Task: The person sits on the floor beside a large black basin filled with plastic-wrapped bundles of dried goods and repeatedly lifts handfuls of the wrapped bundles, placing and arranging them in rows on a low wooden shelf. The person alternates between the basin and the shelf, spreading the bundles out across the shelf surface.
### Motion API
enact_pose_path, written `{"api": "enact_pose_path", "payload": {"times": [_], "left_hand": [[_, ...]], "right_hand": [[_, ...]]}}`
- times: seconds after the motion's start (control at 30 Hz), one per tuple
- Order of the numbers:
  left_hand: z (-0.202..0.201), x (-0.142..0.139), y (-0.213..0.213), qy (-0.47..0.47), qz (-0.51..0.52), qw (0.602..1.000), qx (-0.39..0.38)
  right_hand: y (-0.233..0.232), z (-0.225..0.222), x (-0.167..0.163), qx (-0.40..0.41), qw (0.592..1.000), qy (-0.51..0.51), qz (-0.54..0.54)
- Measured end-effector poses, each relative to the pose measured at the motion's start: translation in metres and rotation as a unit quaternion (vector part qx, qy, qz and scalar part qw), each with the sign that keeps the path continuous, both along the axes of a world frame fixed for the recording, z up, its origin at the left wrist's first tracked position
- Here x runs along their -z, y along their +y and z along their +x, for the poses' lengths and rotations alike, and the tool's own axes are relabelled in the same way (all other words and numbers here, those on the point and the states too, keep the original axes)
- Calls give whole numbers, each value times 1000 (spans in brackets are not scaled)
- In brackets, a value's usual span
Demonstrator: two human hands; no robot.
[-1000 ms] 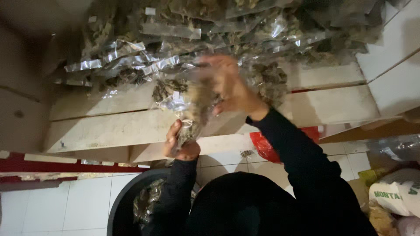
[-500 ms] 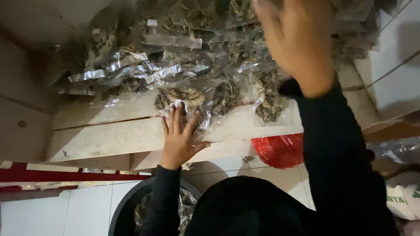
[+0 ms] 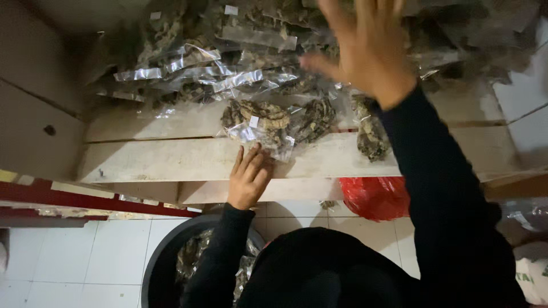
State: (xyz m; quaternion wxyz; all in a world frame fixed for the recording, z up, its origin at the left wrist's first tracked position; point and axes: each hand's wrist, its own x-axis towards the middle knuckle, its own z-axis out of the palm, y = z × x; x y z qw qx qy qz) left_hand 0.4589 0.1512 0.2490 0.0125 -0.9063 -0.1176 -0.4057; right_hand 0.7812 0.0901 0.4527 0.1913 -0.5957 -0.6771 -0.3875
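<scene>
Head view: looks down over the person's dark-clothed body toward a wooden shelf.
Nearest: round black plastic tub (image 3: 157,265) on the white tiled floor (image 3: 85,256), partly covered by the left sleeve; clear packets show inside it, their contents too dim to make out.
Beside it: crumpled red plastic bag (image 3: 374,197) under the shelf edge, its right part hidden behind the right sleeve.
Left hand (image 3: 249,178): lies flat on the pale wooden shelf plank (image 3: 165,159), fingers stretched forward and slightly spread, grasping nothing; the fingertips touch the near edge of a packet.
Packet: clear plastic packet of brown dried pieces (image 3: 260,125) lies flat on the plank just ahead of the left hand, with a small white label on top.
Long axis: runs roughly left to right along the plank, tilted a little, the crinkled transparent end pointing toward the near right.
Right hand (image 3: 365,48): raised above the pile, palm away from the camera, fingers wide apart, holding nothing; it is blurred, and the fingertips are cut off by the top edge.
Farther: heap of similar clear packets of dried brown material (image 3: 228,63) fills the back of the shelf, overlapping one another; single packets are hard to tell apart in the shadow.
Hidden: the right hand and dark sleeve cover much of the right part of the heap.
Cut off: a white sack (image 3: 534,274) at the lower right corner shows only in part.
</scene>
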Motion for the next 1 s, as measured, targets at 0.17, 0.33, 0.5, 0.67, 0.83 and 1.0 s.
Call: {"api": "enact_pose_path", "payload": {"times": [0.17,0.33,0.5,0.67,0.83,1.0], "left_hand": [[6,17,3,-80,-46,995,40],[-8,34,10,-118,-50,990,64],[-21,63,19,-192,-276,934,121],[-30,76,14,-161,-302,934,101],[-35,58,17,-141,-338,930,22],[-31,41,32,-107,4,987,-118]], "right_hand": [[-25,-65,62,-70,967,-20,-244],[0,-83,117,-163,963,31,-212],[8,-102,103,-213,958,2,-193],[11,-123,80,-212,968,-35,-128],[8,-130,37,-260,965,20,-10],[34,-115,-21,-129,972,-91,173]]}}
